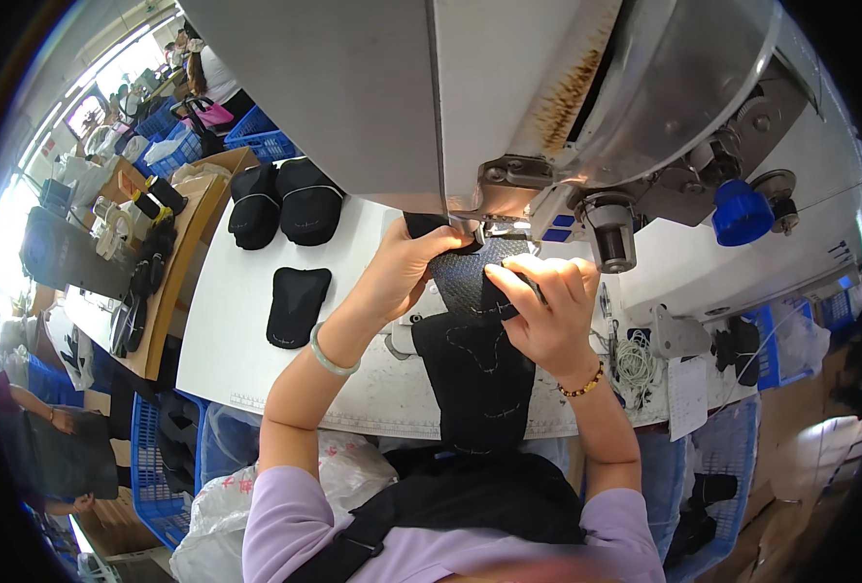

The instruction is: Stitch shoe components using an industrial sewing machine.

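Note:
Under the head of a large white sewing machine [372,117], a dark grey textured piece of fabric [465,282] lies close to the presser foot [476,231]. My left hand [404,267] grips its upper left side, the thumb stretched toward the foot. On its right side my right hand [552,303] pinches the edge between thumb and fingers. A black fabric piece [479,379] with pale stitched or drawn lines hangs below it over the table's front edge. Whether the two pieces are joined cannot be made out. The needle is hidden by the machine head and my fingers.
On the white table [227,340] at left lie two bundles of black pieces [309,201] and a single black piece [300,306]. Tangled thread [638,364] lies at right. Blue baskets [164,466] stand beside the table. A person's hand [62,420] shows at far left.

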`<act>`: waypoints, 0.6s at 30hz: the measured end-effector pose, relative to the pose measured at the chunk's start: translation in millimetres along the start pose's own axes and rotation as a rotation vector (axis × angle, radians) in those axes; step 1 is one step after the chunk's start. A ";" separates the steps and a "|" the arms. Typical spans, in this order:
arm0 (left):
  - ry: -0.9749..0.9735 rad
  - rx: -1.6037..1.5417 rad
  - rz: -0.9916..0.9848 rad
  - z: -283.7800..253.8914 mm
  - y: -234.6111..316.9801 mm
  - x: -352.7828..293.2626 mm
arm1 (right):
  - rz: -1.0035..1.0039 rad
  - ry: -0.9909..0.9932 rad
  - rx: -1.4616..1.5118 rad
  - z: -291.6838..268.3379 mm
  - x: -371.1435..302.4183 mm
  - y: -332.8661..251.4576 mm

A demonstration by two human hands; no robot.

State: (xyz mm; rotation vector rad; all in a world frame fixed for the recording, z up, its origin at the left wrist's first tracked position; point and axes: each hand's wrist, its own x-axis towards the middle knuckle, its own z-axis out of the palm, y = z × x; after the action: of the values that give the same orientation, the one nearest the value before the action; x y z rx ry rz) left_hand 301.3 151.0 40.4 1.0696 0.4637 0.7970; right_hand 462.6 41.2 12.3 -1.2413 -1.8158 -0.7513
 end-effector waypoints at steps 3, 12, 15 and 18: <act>0.003 -0.009 0.024 -0.6 -2.6 0.3 | 0.013 -0.006 0.017 -0.4 0.9 -0.7; 0.057 0.059 0.046 6.9 -4.8 -6.4 | 0.008 0.023 -0.030 2.1 -0.2 3.4; 0.117 0.076 0.068 12.3 -7.7 -9.3 | 0.011 0.044 -0.041 3.4 -3.4 5.2; 0.135 0.078 0.107 13.2 -13.0 -11.1 | 0.020 0.067 -0.040 3.8 -4.7 7.2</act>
State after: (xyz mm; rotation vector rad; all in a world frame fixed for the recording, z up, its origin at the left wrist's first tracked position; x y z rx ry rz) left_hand 307.7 131.4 33.8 1.1241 0.5591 0.9569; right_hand 469.2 44.6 6.6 -1.2440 -1.7393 -0.8122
